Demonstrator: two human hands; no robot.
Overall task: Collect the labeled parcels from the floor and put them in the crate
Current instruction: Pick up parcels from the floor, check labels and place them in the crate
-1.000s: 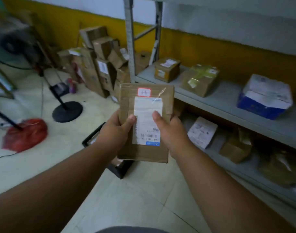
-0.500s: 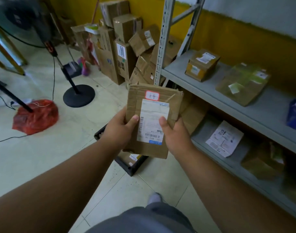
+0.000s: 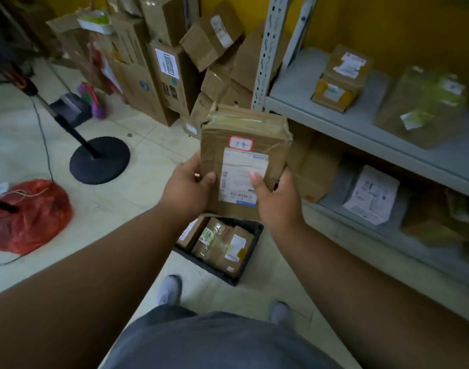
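A flat brown cardboard parcel with a white shipping label and a small red-bordered sticker is held upright in front of me. My left hand grips its left edge, thumb on the front. My right hand grips its right edge, thumb pressed on the label. Directly below the parcel, a black crate sits on the floor with several labeled brown parcels standing inside it. The parcel hides the crate's far rim.
A grey metal shelf rack with parcels fills the right side. Cardboard boxes are piled against the yellow wall. A fan stand's round black base and a red plastic bag lie on the tiled floor at left. My feet stand near the crate.
My view has tilted down and moved closer to the crate, which now shows below the parcel. Both hands still hold the parcel, now lower and tipped slightly away.
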